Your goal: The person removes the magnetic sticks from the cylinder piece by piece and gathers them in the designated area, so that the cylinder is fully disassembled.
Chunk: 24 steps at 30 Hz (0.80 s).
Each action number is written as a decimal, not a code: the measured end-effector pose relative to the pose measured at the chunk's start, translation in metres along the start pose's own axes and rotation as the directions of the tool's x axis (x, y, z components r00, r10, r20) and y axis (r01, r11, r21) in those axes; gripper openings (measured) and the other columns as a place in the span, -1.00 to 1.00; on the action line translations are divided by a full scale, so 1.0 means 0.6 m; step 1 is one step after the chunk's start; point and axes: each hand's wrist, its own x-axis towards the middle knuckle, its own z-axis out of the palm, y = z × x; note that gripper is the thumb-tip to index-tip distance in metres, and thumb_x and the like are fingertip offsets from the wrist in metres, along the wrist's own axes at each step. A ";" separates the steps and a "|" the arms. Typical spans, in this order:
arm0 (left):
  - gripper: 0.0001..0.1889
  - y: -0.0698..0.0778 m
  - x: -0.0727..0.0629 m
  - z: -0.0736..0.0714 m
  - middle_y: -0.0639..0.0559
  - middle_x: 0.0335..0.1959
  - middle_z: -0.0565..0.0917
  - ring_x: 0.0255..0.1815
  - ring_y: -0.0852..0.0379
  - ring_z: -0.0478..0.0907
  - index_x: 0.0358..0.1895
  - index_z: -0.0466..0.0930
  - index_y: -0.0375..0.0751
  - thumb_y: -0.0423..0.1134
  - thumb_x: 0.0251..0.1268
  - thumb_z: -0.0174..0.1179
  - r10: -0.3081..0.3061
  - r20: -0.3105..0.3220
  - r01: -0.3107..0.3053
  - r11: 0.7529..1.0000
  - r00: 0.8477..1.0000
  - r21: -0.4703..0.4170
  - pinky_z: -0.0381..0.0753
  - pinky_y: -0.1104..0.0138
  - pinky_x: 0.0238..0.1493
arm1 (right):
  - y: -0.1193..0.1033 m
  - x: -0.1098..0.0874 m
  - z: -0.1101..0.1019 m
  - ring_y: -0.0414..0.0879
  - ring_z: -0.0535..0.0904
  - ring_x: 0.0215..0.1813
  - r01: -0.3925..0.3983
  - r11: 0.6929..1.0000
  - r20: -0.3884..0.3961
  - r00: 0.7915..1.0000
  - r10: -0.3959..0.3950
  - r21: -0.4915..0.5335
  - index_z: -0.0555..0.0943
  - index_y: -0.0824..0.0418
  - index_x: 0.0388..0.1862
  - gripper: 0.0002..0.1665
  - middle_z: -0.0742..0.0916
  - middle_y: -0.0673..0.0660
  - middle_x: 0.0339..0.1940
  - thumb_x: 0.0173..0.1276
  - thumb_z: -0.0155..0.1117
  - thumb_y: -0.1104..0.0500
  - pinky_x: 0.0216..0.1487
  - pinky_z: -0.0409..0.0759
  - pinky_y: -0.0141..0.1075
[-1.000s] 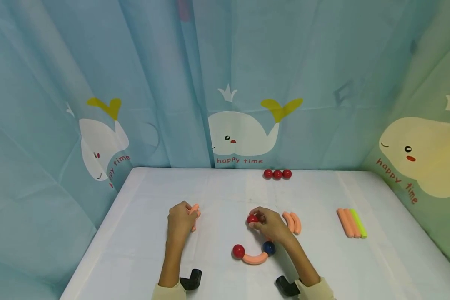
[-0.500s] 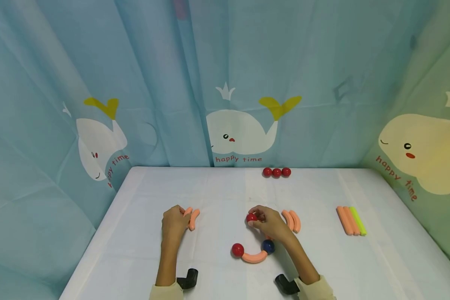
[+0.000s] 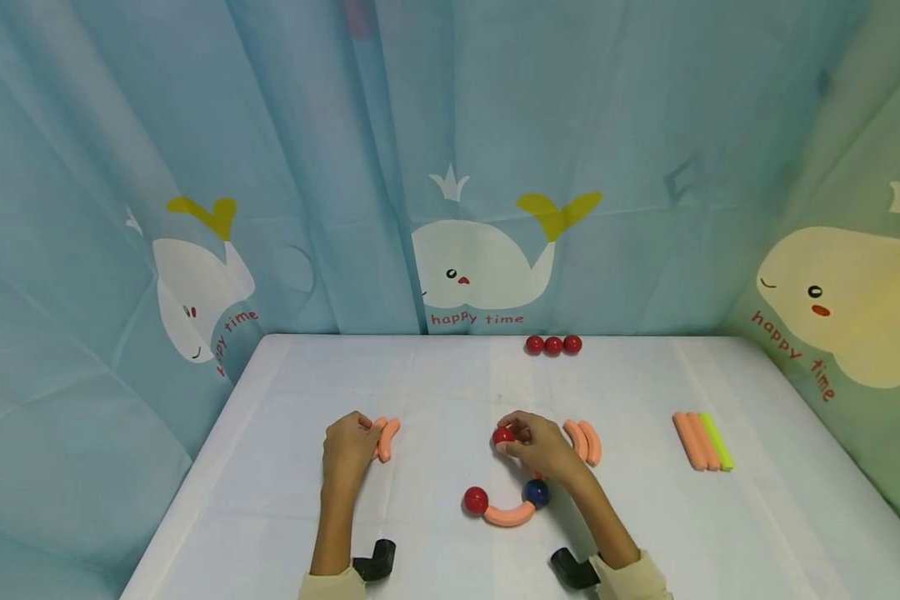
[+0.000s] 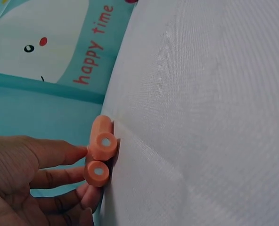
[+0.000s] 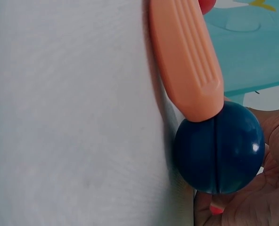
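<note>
My left hand point(image 3: 348, 450) pinches one curved orange stick point(image 4: 98, 172) between thumb and fingers. A second curved orange stick point(image 3: 389, 440) lies right beside it; both show pale round end spots in the left wrist view. My right hand point(image 3: 543, 448) holds a red ball point(image 3: 502, 436) on the table with thumb and fingertips. Below that hand, a blue ball point(image 3: 536, 493) joins a curved orange stick point(image 3: 508, 515), whose other end meets another red ball point(image 3: 476, 501). Part of one more orange stick point(image 3: 537, 475) shows between blue ball and hand, mostly hidden.
Three red balls point(image 3: 553, 345) sit in a row at the table's back edge. Two curved orange sticks point(image 3: 582, 442) lie just right of my right hand. Further right are straight orange sticks point(image 3: 693, 442) and a yellow-green stick point(image 3: 716, 442). A whale-print curtain point(image 3: 487, 267) surrounds the table.
The left hand has shifted slightly left, and its two sticks, crossed one second ago, now lie side by side. The right hand keeps holding its red ball in the same place.
</note>
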 end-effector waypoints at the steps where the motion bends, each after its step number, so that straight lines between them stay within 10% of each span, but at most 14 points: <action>1: -0.69 0.000 0.000 0.000 -0.23 -0.31 0.70 -0.50 0.02 0.56 -0.19 0.62 -0.37 -0.12 0.33 0.23 0.000 -0.003 0.000 1.000 1.000 0.004 0.47 0.29 -0.56 | 0.000 0.000 0.000 -0.09 0.51 -0.16 0.004 1.000 0.000 1.000 -0.004 -0.004 0.62 0.17 0.00 -0.65 0.68 0.09 -0.18 0.23 0.43 0.21 -0.19 0.55 -0.29; 15: -0.80 0.034 -0.010 -0.002 -0.15 -0.26 0.61 -0.31 -0.03 0.59 -0.16 0.65 -0.33 -0.24 0.31 0.22 0.164 -0.087 -0.164 0.986 0.983 0.014 0.58 0.21 -0.38 | 0.004 -0.015 -0.012 -0.08 0.58 -0.09 -0.009 0.999 -0.021 1.000 0.008 -0.041 0.61 0.27 0.04 -0.55 0.70 0.10 -0.15 0.19 0.47 0.17 -0.07 0.63 -0.21; 24: -0.86 0.065 -0.017 0.034 0.05 -0.42 0.62 -0.39 0.21 0.52 -0.21 0.68 -0.23 -0.24 0.27 0.28 0.357 0.101 -0.353 0.934 0.929 -0.054 0.54 0.37 -0.33 | -0.004 -0.037 -0.018 -0.13 0.48 -0.35 -0.078 0.976 -0.062 0.996 0.067 -0.205 0.61 0.34 -0.20 -0.76 0.63 0.08 -0.40 0.22 0.41 0.24 -0.38 0.51 -0.30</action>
